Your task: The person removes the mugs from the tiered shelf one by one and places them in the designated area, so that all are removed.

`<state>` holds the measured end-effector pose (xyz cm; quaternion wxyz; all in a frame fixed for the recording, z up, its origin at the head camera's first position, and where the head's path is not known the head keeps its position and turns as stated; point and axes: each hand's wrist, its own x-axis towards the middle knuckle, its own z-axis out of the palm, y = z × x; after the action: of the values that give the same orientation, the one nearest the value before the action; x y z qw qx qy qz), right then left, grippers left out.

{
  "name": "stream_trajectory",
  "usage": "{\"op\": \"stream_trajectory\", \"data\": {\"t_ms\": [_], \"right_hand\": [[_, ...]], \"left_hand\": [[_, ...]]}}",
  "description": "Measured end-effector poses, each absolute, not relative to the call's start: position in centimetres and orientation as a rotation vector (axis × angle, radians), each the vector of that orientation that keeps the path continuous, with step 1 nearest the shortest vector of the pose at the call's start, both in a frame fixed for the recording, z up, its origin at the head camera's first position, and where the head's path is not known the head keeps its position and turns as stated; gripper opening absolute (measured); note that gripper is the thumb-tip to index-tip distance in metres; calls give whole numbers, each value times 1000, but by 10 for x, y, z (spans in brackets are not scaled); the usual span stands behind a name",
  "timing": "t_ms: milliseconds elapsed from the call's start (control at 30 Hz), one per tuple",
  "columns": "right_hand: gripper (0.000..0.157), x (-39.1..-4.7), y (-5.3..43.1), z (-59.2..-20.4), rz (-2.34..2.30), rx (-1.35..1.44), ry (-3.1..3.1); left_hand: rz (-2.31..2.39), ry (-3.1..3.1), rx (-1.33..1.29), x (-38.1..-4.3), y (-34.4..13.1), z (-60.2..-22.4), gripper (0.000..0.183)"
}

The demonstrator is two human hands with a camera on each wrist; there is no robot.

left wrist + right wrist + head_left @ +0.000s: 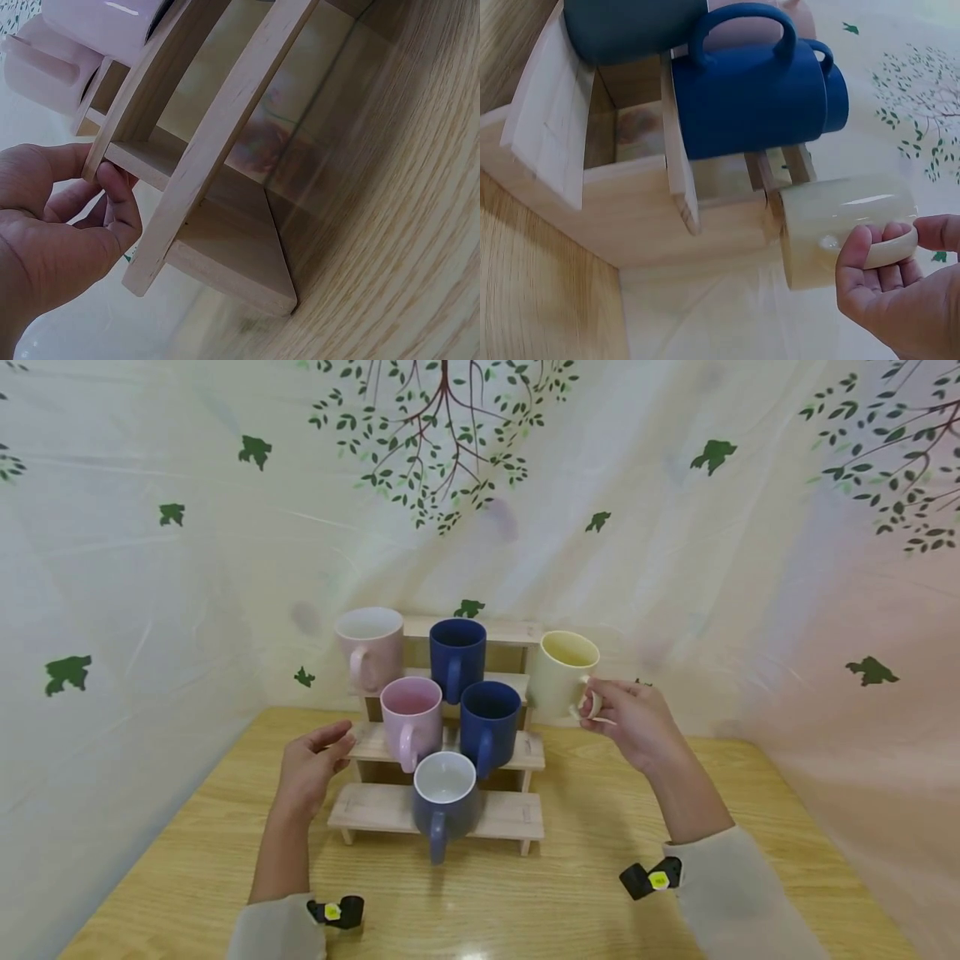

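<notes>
My right hand holds a pale yellow mug by its handle, at the right side of a four-step wooden display shelf. In the right wrist view, fingers curl through the handle of the upright mug, which is beside the upper steps. At the shelf's left side, my left hand pinches the end of the second step from the bottom between thumb and fingers, as the left wrist view shows. Closest to that hand stands a pink mug on the same step, its handle facing forward.
A dark blue mug shares the second step. Above are another dark blue mug and a pale pink mug. A grey-blue mug stands on the lowest step. The shelf rests on a wooden table before a leaf-printed curtain.
</notes>
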<state>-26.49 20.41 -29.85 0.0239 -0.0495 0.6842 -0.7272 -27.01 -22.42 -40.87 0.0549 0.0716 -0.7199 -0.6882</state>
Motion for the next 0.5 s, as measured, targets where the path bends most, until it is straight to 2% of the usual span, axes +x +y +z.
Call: {"op": "stream_trajectory", "data": {"t_ms": [500], "right_hand": [[28, -262, 266, -319, -2440, -142, 2025]], "left_hand": [[-2102, -2184, 215, -270, -225, -408, 47]]}}
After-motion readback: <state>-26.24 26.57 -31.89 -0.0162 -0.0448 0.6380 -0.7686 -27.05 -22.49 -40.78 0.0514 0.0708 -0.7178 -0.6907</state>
